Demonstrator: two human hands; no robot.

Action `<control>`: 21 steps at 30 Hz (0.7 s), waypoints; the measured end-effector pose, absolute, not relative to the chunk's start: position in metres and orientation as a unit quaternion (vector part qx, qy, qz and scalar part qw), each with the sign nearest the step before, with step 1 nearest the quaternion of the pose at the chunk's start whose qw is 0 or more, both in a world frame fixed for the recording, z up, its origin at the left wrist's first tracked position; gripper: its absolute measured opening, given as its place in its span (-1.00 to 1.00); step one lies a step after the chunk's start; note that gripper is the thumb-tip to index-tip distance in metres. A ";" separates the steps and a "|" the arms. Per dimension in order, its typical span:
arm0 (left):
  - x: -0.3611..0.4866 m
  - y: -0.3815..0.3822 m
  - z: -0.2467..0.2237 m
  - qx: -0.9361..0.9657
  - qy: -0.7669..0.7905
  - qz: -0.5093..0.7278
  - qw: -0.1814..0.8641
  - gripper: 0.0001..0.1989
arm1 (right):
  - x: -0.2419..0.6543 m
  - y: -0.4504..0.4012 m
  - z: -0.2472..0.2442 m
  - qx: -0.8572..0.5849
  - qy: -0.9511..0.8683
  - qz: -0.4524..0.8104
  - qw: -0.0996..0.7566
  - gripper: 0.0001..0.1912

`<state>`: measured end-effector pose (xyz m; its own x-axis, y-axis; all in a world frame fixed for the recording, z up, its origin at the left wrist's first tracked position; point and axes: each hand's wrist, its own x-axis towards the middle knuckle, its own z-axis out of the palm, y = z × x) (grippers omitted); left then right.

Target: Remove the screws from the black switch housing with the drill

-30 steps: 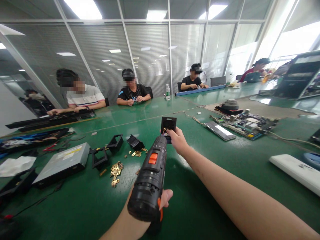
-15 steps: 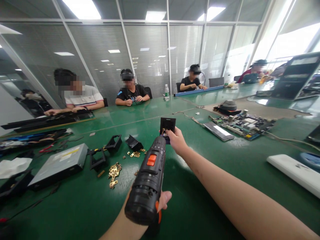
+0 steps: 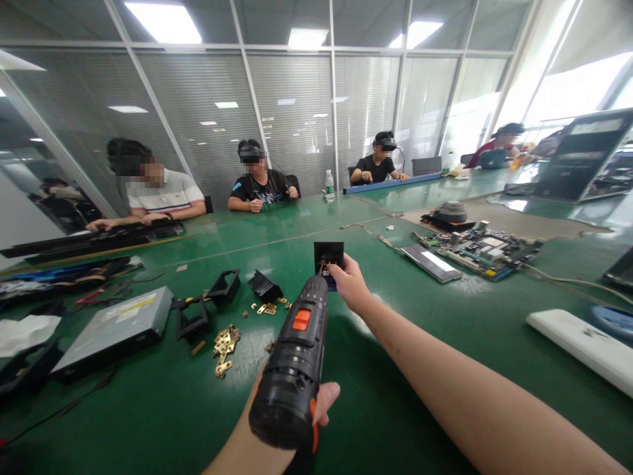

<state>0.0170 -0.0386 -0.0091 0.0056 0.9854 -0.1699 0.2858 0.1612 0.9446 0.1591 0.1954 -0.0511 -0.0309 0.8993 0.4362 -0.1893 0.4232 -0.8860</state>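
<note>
Left hand (image 3: 326,400) clamped round the grip of a black drill (image 3: 291,373); collar markings illegible. Right hand (image 3: 351,282) pinches a black part (image 3: 329,252) at the drill's front end. Left on the green surface (image 3: 386,409): gold plates (image 3: 226,343), black frames (image 3: 192,318), silver drive (image 3: 116,326), its yellow-striped label (image 3: 134,305) unreadable.

Beyond your fingers, a glazed partition (image 3: 291,119) with closed blinds and pale frames spans the room. Your green table (image 3: 405,389) spreads beneath and around them; ceiling lights (image 3: 163,23) glow above, and bright windows (image 3: 588,86) stand to their right.
</note>
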 end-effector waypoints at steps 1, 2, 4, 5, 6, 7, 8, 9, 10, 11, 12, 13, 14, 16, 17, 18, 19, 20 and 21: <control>0.017 -0.039 -0.009 0.528 0.600 0.374 0.470 -0.71 | 0.160 0.196 -0.052 -0.313 -0.571 0.438 0.620 -0.78; 0.018 -0.040 -0.008 0.528 0.600 0.376 0.469 -0.72 | 0.160 0.196 -0.052 -0.316 -0.572 0.438 0.618 -0.78; 0.019 -0.041 -0.006 0.529 0.603 0.376 0.464 -0.71 | 0.161 0.197 -0.053 -0.323 -0.573 0.437 0.614 -0.78; 0.020 -0.041 -0.005 0.529 0.604 0.376 0.463 -0.70 | 0.161 0.198 -0.054 -0.326 -0.573 0.437 0.612 -0.78; 0.021 -0.042 -0.004 0.526 0.605 0.378 0.463 -0.70 | 0.161 0.197 -0.054 -0.329 -0.572 0.438 0.610 -0.78; 0.022 -0.042 -0.003 0.521 0.606 0.381 0.465 -0.70 | 0.161 0.197 -0.054 -0.331 -0.571 0.441 0.608 -0.78; 0.023 -0.042 -0.002 0.514 0.607 0.385 0.468 -0.70 | 0.161 0.197 -0.053 -0.331 -0.570 0.445 0.607 -0.78; 0.023 -0.043 -0.001 0.510 0.607 0.388 0.470 -0.69 | 0.161 0.196 -0.052 -0.330 -0.568 0.449 0.605 -0.78; 0.024 -0.043 -0.001 0.508 0.607 0.391 0.471 -0.69 | 0.161 0.195 -0.052 -0.329 -0.566 0.454 0.605 -0.77; 0.024 -0.043 -0.001 0.507 0.606 0.392 0.471 -0.68 | 0.161 0.195 -0.050 -0.328 -0.563 0.459 0.604 -0.77; 0.023 -0.043 -0.002 0.507 0.606 0.392 0.471 -0.68 | 0.161 0.194 -0.049 -0.327 -0.560 0.464 0.603 -0.76; 0.022 -0.043 -0.004 0.507 0.605 0.393 0.472 -0.67 | 0.161 0.193 -0.048 -0.327 -0.558 0.468 0.602 -0.76; 0.021 -0.042 -0.005 0.506 0.604 0.394 0.472 -0.66 | 0.162 0.192 -0.047 -0.328 -0.556 0.472 0.600 -0.76; 0.019 -0.040 -0.010 0.504 0.606 0.394 0.472 -0.64 | 0.162 0.191 -0.045 -0.330 -0.552 0.478 0.598 -0.76; 0.018 -0.038 -0.012 0.502 0.613 0.387 0.472 -0.62 | 0.163 0.190 -0.044 -0.329 -0.551 0.482 0.597 -0.77; 0.017 -0.037 -0.014 0.500 0.621 0.375 0.472 -0.60 | 0.163 0.190 -0.044 -0.327 -0.549 0.486 0.595 -0.77; 0.017 -0.035 -0.016 0.501 0.630 0.362 0.470 -0.58 | 0.163 0.189 -0.043 -0.324 -0.548 0.492 0.594 -0.77; 0.016 -0.034 -0.018 0.502 0.639 0.350 0.466 -0.56 | 0.163 0.189 -0.043 -0.319 -0.546 0.499 0.593 -0.76; 0.017 -0.033 -0.019 0.506 0.644 0.340 0.463 -0.54 | 0.164 0.189 -0.043 -0.312 -0.542 0.508 0.592 -0.76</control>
<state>0.0167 -0.0326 -0.0192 -0.0600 0.9656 -0.2529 0.3365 0.2581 0.9056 0.1637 0.1887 -0.0426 -0.1050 0.9400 0.3245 -0.2627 0.2885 -0.9207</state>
